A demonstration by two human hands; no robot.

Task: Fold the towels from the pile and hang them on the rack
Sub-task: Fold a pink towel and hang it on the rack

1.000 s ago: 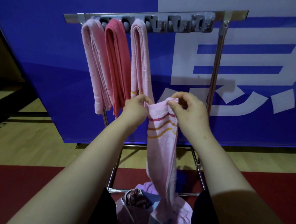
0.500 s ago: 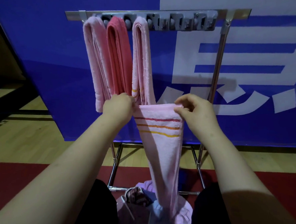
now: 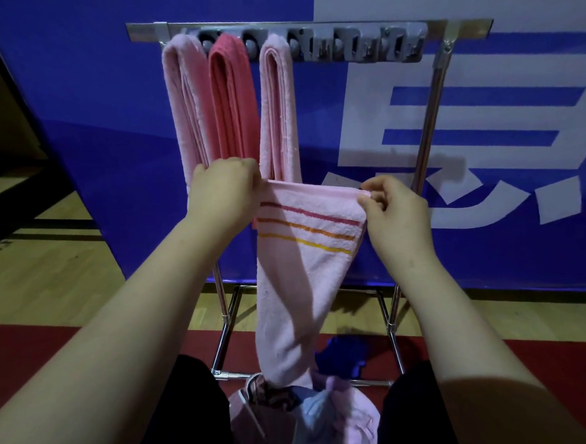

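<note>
Where the striped towel hangs: the striped towel [image 3: 307, 255] is stretched between both hands in front of the rack [image 3: 429, 120]. Its top hem is nearly level, and its long body drops between the person's knees to reach the pile [image 3: 334, 418].
Left hand: the left hand [image 3: 222, 188] has a closed grip, its fingers curled tight round the towel's top left corner.
Right hand: the right hand [image 3: 395, 212] has a narrower grip, with thumb and fingertips pinching the top right corner and the other fingers loosely bent.
Why held so: pulling the two corners apart flattens the short edge and lets the weight draw out creases. This looks like the set-up for a lengthwise fold, which would narrow the towel to match those already hung.
Hung towels: a pale pink towel [image 3: 183, 105], a red towel [image 3: 232, 98] and a second pink towel [image 3: 278, 109] hang folded into narrow strips, side by side at the rack's left end. Each is doubled over at the top.
Free places: the grey clip strip [image 3: 359, 44] looks unoccupied to the right of the second pink towel, so the next place is probably there.
Pile: crumpled cloths in pink, patterned and pale blue lie on the floor between the knees. A blue cloth [image 3: 341, 356] lies just behind them.
In the way: the left hand sits right in front of the hung towels' lower ends, so a careless lift could brush them. The towel's tail may drag other pieces out of the pile.
Surroundings: a blue banner [image 3: 105, 96] stands behind the rack, with wooden floor [image 3: 47, 264] and a red mat [image 3: 35, 347] below.
</note>
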